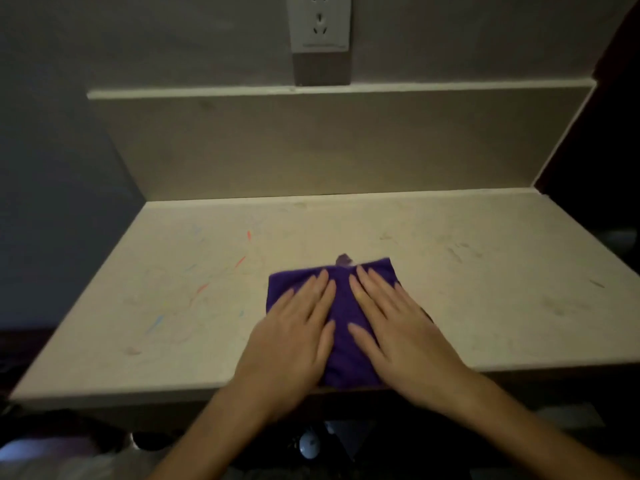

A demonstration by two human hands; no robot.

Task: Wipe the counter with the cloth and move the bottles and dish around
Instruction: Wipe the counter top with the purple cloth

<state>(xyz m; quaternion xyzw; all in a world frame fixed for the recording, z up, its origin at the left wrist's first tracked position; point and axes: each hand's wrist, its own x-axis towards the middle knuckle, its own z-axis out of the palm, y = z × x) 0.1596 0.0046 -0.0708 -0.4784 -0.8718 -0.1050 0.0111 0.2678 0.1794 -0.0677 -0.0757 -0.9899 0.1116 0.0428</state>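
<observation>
A folded purple cloth lies on the pale counter, near its front edge and about mid-width. My left hand presses flat on the cloth's left half, fingers stretched forward. My right hand presses flat on the right half, fingers likewise extended. Neither hand curls around the cloth. A small tag sticks out at the cloth's far edge. No bottles or dish are in view.
Coloured marks in red, blue and yellow streak the counter's left half, and faint smudges show on the right. A raised backsplash ledge runs behind, with a wall socket above. A dark wall borders the left side.
</observation>
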